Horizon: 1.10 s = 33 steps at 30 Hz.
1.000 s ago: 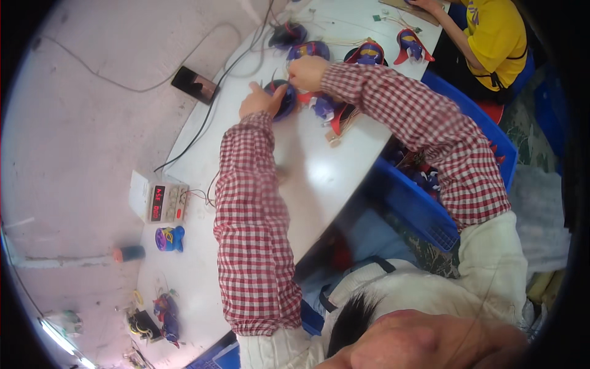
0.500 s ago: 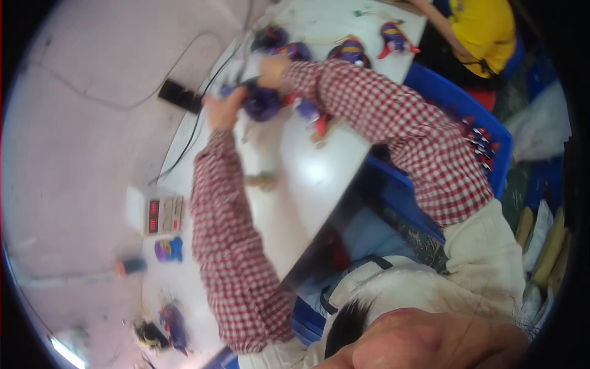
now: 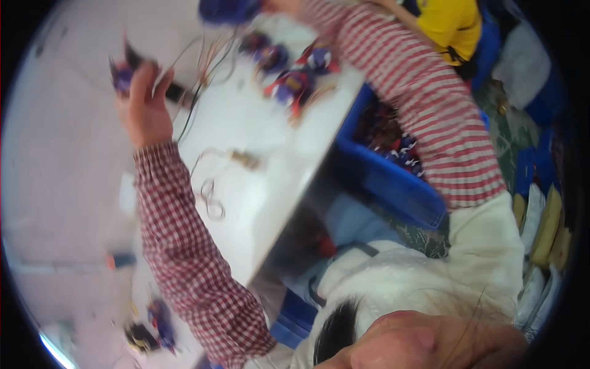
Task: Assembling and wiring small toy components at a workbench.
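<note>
Left hand (image 3: 146, 114) curls round a spiky bit (image 3: 123, 79); right hand (image 3: 284, 5) is by a purple ball (image 3: 227, 11), grip too blurry to tell. Bit and ball are apart; toys (image 3: 289, 88) lie near.

Even, whitish light brightens the surface (image 3: 264, 200), leaving a soft sheen and deep shadow below its edge. A tube lamp (image 3: 56, 351) glares at lower left. Blur smears my left hand (image 3: 146, 112) and the purple pieces (image 3: 289, 89); black fisheye corners frame bent edges.
</note>
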Motion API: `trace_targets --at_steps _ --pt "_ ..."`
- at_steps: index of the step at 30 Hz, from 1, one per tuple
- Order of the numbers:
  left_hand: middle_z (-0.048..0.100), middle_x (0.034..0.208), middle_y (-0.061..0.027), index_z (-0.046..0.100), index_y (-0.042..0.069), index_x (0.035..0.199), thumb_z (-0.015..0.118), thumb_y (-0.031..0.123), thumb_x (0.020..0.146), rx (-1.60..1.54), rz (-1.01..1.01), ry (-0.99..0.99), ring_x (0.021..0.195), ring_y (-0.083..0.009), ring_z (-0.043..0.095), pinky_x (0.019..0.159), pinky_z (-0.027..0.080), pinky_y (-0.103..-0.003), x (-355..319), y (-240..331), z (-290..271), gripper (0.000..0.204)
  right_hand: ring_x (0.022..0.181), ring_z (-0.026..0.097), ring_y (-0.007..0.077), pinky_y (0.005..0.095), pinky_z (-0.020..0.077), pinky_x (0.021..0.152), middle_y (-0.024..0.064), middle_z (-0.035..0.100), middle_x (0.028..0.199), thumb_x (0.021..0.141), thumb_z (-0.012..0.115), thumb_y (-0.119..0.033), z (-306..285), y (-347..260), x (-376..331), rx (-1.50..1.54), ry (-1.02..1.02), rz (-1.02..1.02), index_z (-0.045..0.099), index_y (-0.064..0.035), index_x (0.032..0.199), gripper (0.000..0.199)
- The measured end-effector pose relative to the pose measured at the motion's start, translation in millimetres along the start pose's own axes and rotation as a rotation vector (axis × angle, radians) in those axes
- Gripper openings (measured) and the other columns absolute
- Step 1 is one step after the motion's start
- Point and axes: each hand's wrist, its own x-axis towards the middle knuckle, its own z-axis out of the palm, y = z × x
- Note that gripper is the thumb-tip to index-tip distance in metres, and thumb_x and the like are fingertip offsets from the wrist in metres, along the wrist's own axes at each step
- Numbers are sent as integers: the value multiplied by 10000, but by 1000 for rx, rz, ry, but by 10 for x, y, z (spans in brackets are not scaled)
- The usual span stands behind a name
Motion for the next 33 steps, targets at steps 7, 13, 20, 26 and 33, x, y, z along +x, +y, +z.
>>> trace_targets --at_steps 7,13,20,26,33 --pt "653 975 -168 493 -63 1162 602 125 871 118 146 -109 864 -252 654 711 533 -299 -1045 1287 -619 364 451 487 116 219 381 421 47 580 592 831 621 -75 414 -194 -893 68 -310 44 647 -23 763 89" --pt "541 1151 -179 397 -15 1286 616 0 789 371 233 222 863 -240 585 819 485 -342 -2542 1188 -1124 544 436 480 54 160 377 392 11 595 633 860 596 -171 1019 793 -2006 -296 -736 121 655 -18 934 180" --pt "424 1139 -135 273 45 1301 682 -26 716 563 -269 749 977 -229 503 892 438 -329 -3185 1487 -764 717 474 500 98 189 407 423 52 590 675 849 592 -138 1109 742 -2288 -209 -864 483 640 9 940 179" --pt "410 1155 -176 279 -16 1249 748 71 708 663 -317 787 1014 -248 493 926 425 -332 -3316 991 -1244 721 471 493 87 183 404 420 55 604 692 866 583 -130 1085 856 -2306 -431 -891 456 633 11 966 180" --pt "433 1139 -205 329 -72 1196 805 149 676 1143 -502 818 1019 -267 518 921 446 -351 -3150 710 -1154 739 475 496 93 186 399 416 40 591 656 872 583 -156 1068 1010 -2155 -538 -895 380 634 20 964 205"
